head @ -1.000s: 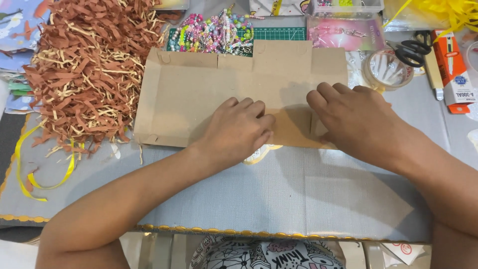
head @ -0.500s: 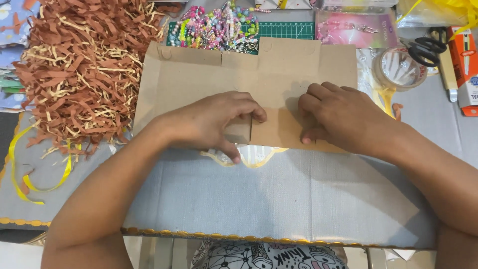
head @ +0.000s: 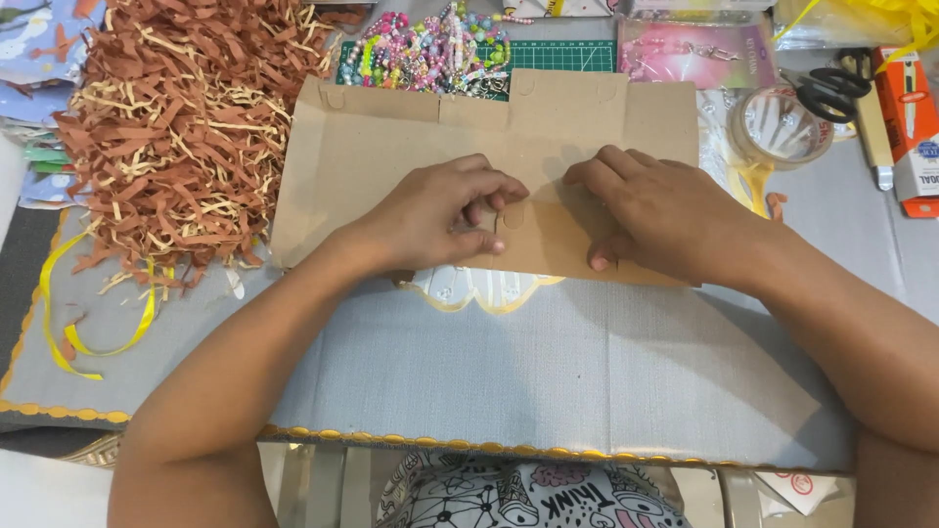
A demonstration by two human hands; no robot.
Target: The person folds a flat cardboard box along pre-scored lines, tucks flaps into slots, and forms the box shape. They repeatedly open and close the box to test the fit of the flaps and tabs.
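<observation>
While flattened cardboard box (head: 391, 156) lies mid-desk, left hand (head: 440, 215) pinches its small tab, right hand (head: 655, 210) presses flat, fingers together; paper shreds (head: 186, 117) at far-left corner.

open grey mat (head: 587, 381) near the body, free passage; shredded paper (head: 186, 127) crowds the left, beads (head: 430, 49) behind, tape roll (head: 778, 127) and scissors (head: 831, 93) block right.

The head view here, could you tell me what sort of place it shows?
Probably a home craft table: shredded brown paper filler, colourful beads, tape roll and scissors surround flat cardboard under both hands.
</observation>
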